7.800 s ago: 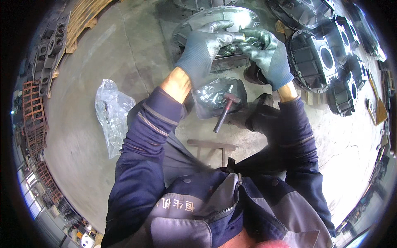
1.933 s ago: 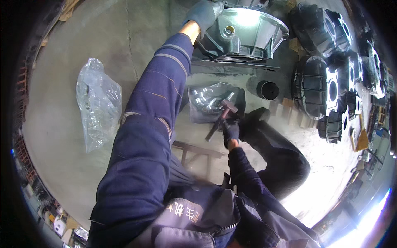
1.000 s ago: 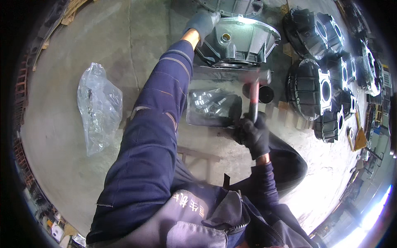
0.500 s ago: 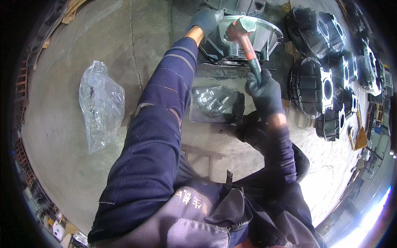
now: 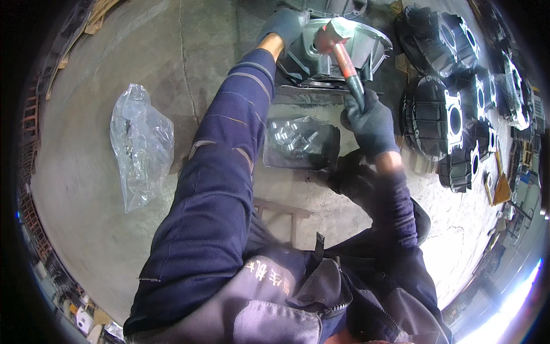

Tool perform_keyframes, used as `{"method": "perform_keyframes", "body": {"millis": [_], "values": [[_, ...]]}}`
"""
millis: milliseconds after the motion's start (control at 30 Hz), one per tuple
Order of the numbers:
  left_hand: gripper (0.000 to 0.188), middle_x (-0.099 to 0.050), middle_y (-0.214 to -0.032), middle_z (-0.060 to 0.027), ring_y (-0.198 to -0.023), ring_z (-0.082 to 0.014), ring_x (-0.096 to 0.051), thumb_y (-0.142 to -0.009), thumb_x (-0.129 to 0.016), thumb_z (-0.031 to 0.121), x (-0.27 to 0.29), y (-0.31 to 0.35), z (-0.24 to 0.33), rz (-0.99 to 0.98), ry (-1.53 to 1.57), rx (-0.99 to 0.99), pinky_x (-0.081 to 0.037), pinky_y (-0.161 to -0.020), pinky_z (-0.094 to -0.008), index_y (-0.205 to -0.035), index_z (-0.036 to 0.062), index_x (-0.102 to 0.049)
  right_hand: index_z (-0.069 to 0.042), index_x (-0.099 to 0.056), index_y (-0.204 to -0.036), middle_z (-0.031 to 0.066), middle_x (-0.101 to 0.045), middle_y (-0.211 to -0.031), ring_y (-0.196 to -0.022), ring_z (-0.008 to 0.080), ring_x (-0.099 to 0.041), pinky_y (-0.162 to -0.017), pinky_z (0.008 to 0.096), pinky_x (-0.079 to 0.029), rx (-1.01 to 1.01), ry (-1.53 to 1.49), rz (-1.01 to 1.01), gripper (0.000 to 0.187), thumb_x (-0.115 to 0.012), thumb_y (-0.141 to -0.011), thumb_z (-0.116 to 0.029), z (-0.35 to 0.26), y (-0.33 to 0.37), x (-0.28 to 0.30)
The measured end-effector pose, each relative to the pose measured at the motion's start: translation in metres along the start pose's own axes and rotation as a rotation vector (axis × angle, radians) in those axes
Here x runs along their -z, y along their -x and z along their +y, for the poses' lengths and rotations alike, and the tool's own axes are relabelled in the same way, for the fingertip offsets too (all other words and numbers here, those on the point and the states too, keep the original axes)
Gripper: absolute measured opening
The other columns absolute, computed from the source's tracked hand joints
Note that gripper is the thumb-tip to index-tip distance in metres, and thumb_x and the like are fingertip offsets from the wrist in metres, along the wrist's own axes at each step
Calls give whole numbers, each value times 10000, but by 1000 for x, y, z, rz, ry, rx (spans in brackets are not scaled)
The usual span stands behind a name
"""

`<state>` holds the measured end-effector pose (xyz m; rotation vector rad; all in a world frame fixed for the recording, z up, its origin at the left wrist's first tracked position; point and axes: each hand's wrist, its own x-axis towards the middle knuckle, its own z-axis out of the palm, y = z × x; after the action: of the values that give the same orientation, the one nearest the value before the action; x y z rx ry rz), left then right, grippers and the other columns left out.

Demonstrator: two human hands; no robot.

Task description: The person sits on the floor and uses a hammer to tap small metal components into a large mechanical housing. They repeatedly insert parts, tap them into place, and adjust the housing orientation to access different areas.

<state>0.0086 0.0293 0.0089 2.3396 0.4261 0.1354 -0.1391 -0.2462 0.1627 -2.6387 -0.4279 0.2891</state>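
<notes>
A dark container (image 5: 322, 161) of small metal sleeves (image 5: 295, 137), overlapping too closely to count, sits on the near side of a grey flanged housing (image 5: 368, 49), apart from it. Farther forward, short of the housing and toward its right, a gloved right hand (image 5: 371, 123) wraps its fingers around the dark grip of a hammer (image 5: 346, 64). The tool's long axis slants away and leftward from that fist, ending in a red head laid across the view of the housing's near wall. The head hides the patch of wall behind it (whether it touches the metal or hangs just off it cannot be told from this angle).

Of the two hands, the gloved left hand (image 5: 285, 26) is the nearer to the housing, set at its upper-left rim; its fingertips are hard to make out, so a firm grip or a mere rest cannot be told. The right hand stands off from the housing by the hammer's length. Black housings (image 5: 427, 117) crowd to the housing's right, and just beyond it a second flanged casting (image 5: 332, 7) is cut off by the upper edge.
</notes>
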Motion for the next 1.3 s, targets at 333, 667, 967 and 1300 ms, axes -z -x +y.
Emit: {"method": "perform_keyframes", "body": {"millis": [333,667,967,1300], "values": [[534,-707,-1034,-286,-986,-473,-689,-1005,-454,489,-9,-14,-3,36,-87,2,-529,-835,-543,-1026,47,-753,-33,-601,-980,268,-686,-830,-827,496,-683,-708,523,-534,-17,-188,228,356,-691,-965,-378,-7,16,4],[486,-685,-1007,-270,-955,-392,-636,-1024,-460,438,-15,-6,-19,64,68,-142,-505,-817,-509,-1001,35,-729,-20,-650,-1074,-50,-579,-772,-577,43,-509,-510,245,-419,-310,-956,-133,237,-686,-999,-242,50,110,-79],[415,-673,-896,-239,-835,-287,-591,-1052,-482,347,-21,-30,-49,141,150,-337,-478,-746,-469,-933,13,-697,-90,-674,-1108,18,-608,-704,-534,156,-569,-458,345,-436,-1068,-1234,-639,262,-655,-997,-326,75,180,-246],[393,-646,-783,-203,-726,-210,-544,-1076,-507,288,-19,-47,-65,153,337,-380,-455,-684,-442,-869,-9,-658,-32,-770,-1012,237,-746,-1038,-1020,441,-706,-881,474,-541,-885,-311,-144,384,-683,-882,-383,174,69,-326]]}}
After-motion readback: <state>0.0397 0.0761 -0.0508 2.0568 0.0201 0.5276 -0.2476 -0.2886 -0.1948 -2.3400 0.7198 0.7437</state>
